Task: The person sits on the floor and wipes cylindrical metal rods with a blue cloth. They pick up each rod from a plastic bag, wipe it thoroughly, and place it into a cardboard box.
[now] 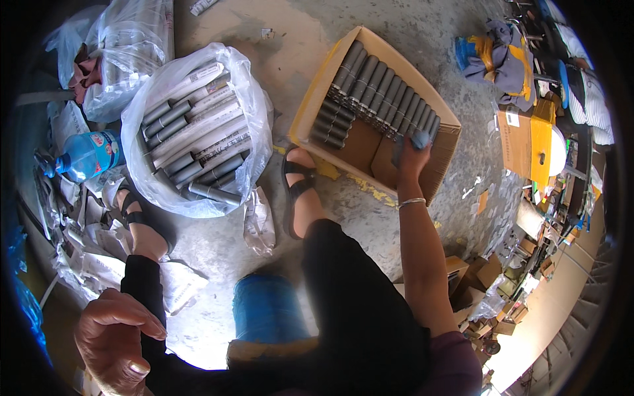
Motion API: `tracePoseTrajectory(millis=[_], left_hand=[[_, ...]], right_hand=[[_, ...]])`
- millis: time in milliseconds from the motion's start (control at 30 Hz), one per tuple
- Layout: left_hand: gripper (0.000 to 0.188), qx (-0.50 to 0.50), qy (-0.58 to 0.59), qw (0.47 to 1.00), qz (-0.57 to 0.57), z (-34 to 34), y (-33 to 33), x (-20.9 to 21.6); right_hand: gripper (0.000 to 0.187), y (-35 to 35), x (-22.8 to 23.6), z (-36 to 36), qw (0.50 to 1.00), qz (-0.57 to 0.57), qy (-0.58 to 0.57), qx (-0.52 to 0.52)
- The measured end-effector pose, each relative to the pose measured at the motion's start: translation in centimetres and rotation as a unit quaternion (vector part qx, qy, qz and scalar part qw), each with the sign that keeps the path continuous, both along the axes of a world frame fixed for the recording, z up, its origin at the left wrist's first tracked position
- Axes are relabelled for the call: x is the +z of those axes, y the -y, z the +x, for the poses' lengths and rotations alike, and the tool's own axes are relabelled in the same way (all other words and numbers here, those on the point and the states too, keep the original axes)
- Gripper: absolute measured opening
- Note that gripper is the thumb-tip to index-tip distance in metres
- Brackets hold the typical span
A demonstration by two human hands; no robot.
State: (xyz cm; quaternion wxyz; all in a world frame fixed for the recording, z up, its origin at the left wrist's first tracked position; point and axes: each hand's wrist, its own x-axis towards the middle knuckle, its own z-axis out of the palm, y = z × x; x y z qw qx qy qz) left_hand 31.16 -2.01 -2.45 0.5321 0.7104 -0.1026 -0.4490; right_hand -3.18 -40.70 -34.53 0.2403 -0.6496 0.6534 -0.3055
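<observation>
My right hand [413, 160] reaches into an open cardboard box [451, 148], its fingers closed at the near end of the grey tubes [396, 99] there. Something blue-grey covers its fingertips, and part of its grip is hidden. Dark grey tubes lie side by side in a slanting row, with a shorter stack [332, 123] at the box's left side. Low at the left, my left hand [115, 340] hovers by my leg, fingers curved and thumb apart, with nothing visible in it. A clear plastic bag [246, 79] stands left of the box, holding loose grey tubes and paper-wrapped bundles.
Torn paper [99, 264] litters the floor by my left foot, near a large blue-tinted bottle [89, 155]. A blue cylindrical object [267, 307] stands between my legs. Wrapped bundles [132, 53] lie at the far left. Cartons and clutter [502, 303] line the right side.
</observation>
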Motion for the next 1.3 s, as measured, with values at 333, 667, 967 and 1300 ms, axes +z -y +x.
tracePoseTrajectory(millis=[333,667,967,1300], left_hand=[[0.055,0.003,0.009,1.0,0.005,-0.1,0.2,0.2],[0.051,0.078,-0.058,0.995,-0.024,0.1,-0.2,0.7],[0.055,0.049,-0.039,0.998,-0.013,0.1,0.7,1.0],[0.051,0.075,-0.012,0.997,-0.007,0.1,0.3,0.8]], right_hand=[[0.061,-2.1,-0.5,16.3,0.952,0.161,-0.003,0.259],[0.031,-5.1,5.1,17.0,0.946,0.122,0.208,0.215],[0.047,-18.1,4.7,28.1,0.673,0.099,-0.026,0.732],[0.015,-26.3,-2.1,29.6,0.645,-0.021,-0.115,0.755]])
